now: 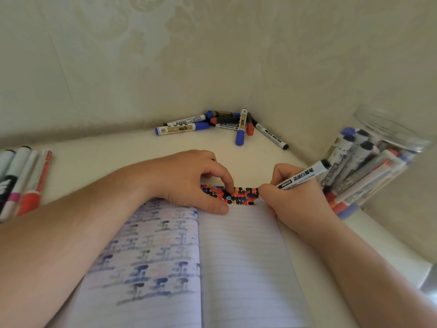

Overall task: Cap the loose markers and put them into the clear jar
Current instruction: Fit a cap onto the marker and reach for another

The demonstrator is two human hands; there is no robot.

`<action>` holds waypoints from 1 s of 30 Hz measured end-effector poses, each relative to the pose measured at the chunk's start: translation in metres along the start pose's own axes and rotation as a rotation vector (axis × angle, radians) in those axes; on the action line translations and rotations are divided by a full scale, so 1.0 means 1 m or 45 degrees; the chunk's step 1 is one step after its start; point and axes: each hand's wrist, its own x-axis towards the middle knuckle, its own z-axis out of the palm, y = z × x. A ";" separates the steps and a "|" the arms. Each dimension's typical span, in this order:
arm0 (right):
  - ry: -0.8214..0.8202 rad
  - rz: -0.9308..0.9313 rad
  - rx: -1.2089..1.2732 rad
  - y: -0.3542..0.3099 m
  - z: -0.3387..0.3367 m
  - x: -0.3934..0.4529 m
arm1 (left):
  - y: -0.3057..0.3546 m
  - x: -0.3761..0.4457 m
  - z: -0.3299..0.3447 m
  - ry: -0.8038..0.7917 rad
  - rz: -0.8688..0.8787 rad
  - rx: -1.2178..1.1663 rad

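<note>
We see the right hand [300, 197] curled round a black whiteboard marker [305, 176], its tip down at the top edge of the open notebook [241, 256]. The left hand [196, 178] rests on the page with fingers bent, holding nothing, fingertips on the coloured marks. The clear jar [376, 159], packed with markers, stands just right of the right hand. Loose markers [222, 125] lie in the counter's far corner, more [21, 181] at the left edge.

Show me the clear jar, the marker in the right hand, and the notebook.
clear jar [392, 129]: head view, on its glass wall near the rim.
marker [301, 176]: head view, on its white barrel.
notebook [238, 256]: head view, on the blank lined right page.
</note>
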 end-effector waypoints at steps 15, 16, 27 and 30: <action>0.025 0.025 0.079 0.004 -0.001 0.003 | 0.001 0.000 0.000 -0.009 -0.003 0.001; 0.028 0.024 0.065 0.004 -0.001 0.002 | 0.002 0.000 0.000 -0.012 -0.005 -0.001; -0.023 -0.045 0.604 -0.002 -0.009 0.002 | -0.006 0.000 -0.002 0.233 -0.161 -0.305; -0.144 -0.093 0.823 -0.008 -0.010 -0.001 | -0.006 0.000 -0.004 0.333 -0.141 -0.398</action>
